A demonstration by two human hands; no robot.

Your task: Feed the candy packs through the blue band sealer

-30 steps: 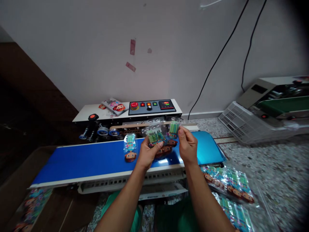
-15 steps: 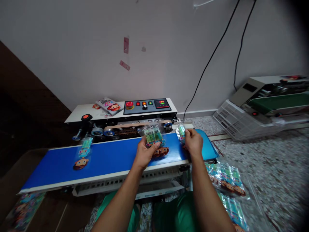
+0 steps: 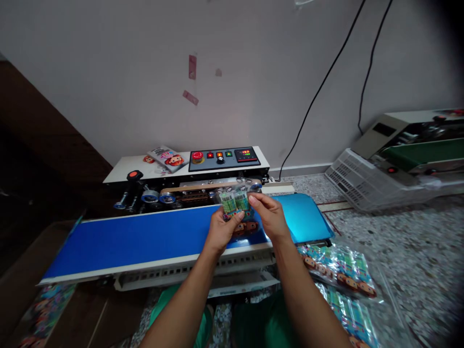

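Note:
My left hand [image 3: 221, 232] is closed around several clear plastic packets [image 3: 235, 205], its thumb lying across their front. The packets carry green and blue prints, barcodes and brown-haired cartoon heads. At their upper right edge my right hand [image 3: 268, 215] pinches with thumb and fingertips; how many packets it grips is hidden. Both hands are over the blue conveyor belt [image 3: 152, 241], in front of the band sealer's rollers and brown band [image 3: 195, 187]. Another packet [image 3: 74, 226] tips at the belt's left end, seen nearly edge-on.
Behind the belt stands the sealer's control panel [image 3: 223, 159]; a printed packet [image 3: 168, 158] lies on its housing. Bags of packets [image 3: 351, 309] sit at lower right. A cardboard box [image 3: 97, 309] stands lower left. A white crate [image 3: 353, 179] and second machine [image 3: 416, 140] are at right.
My right hand has moved left from a single packet near the belt's right end to the packets in my left hand. The packet on the left has travelled to the belt's left end.

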